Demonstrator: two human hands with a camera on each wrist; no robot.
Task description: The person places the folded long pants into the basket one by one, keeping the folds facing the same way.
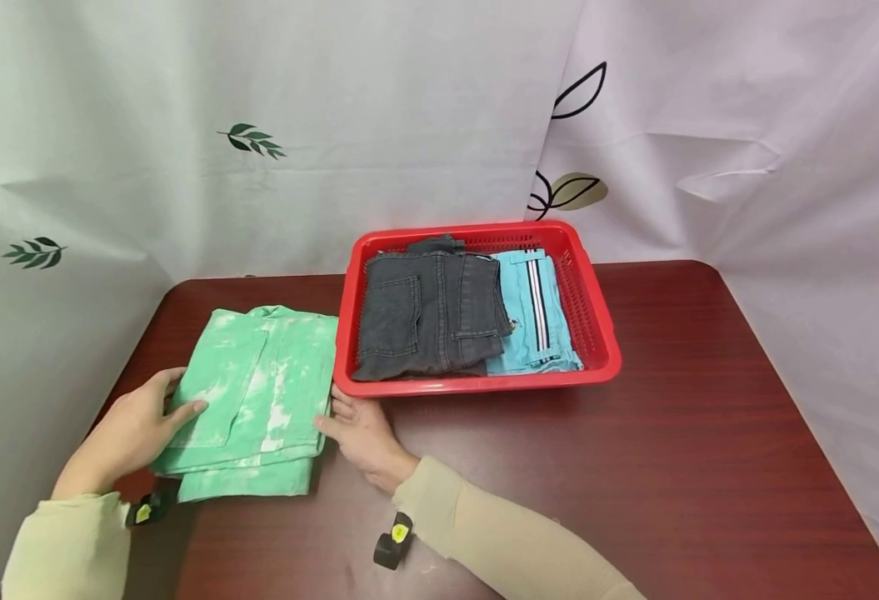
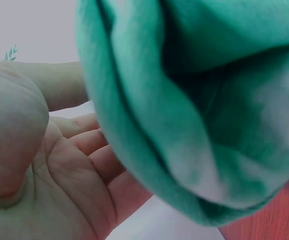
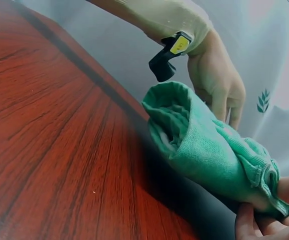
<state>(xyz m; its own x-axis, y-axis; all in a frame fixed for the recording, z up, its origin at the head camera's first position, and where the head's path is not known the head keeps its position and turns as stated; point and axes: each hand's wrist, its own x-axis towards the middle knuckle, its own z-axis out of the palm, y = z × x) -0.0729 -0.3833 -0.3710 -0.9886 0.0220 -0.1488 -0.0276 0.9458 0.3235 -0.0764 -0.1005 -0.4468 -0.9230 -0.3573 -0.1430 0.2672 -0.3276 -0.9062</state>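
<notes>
Folded green-and-white pants [image 1: 237, 383], with a pocket outline on top, are held between both hands left of the basket. My left hand [image 1: 127, 429] grips their left edge, thumb on top and fingers underneath. At the right edge my right hand [image 1: 364, 437] pinches the cloth, thumb above and fingers below, close to the basket's corner. In the right wrist view the folded bundle [image 3: 204, 145] appears raised off the table, its rolled end facing the camera. The left wrist view shows the fold [image 2: 149, 125] hiding the left fingertips.
A red plastic basket [image 1: 476, 385] stands at the back of the dark red wooden table [image 1: 671, 467]. Inside lie folded dark grey jeans [image 1: 432, 312] and light blue striped pants [image 1: 517, 308]. White curtains [image 1: 409, 108] with leaf prints hang behind and at the sides.
</notes>
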